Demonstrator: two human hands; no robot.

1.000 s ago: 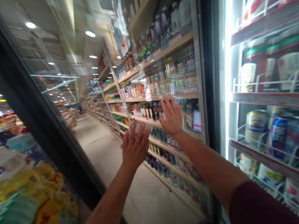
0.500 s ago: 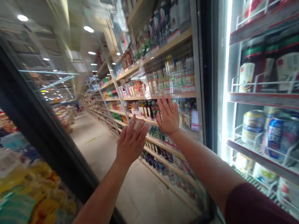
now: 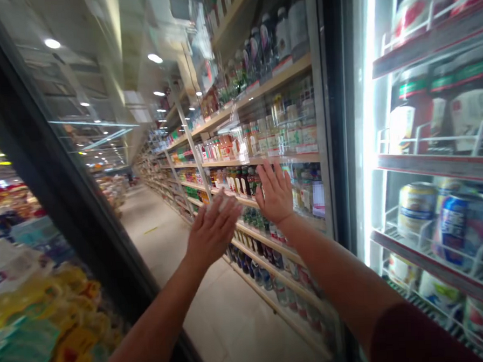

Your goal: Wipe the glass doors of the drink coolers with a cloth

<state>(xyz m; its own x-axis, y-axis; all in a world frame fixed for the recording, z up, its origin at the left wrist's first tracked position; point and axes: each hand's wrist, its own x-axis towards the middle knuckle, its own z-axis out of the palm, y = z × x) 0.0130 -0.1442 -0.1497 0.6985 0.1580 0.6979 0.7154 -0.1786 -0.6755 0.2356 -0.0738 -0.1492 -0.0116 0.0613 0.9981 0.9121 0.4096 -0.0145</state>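
Observation:
A glass cooler door with a dark frame stands in front of me. My left hand is raised before the glass, its fingers stretched out and slanting up to the right. A faint pale patch shows by those fingertips; whether it is a reflection or a thin cloth I cannot make out. Higher and to the right, my right hand has its fingers spread upward, at or very near the glass. No object shows in the right hand. Exact contact of either palm with the glass is hard to judge.
On the right, a lit cooler holds dark bottles and a blue can behind wire rails. Wooden shelves with many bottles show in the glass, beside a tiled aisle floor. Yellow packages lie at lower left.
The view has shifted slightly, so the surroundings sit a little lower and further right. Both hands keep nearly the same pose against the glass.

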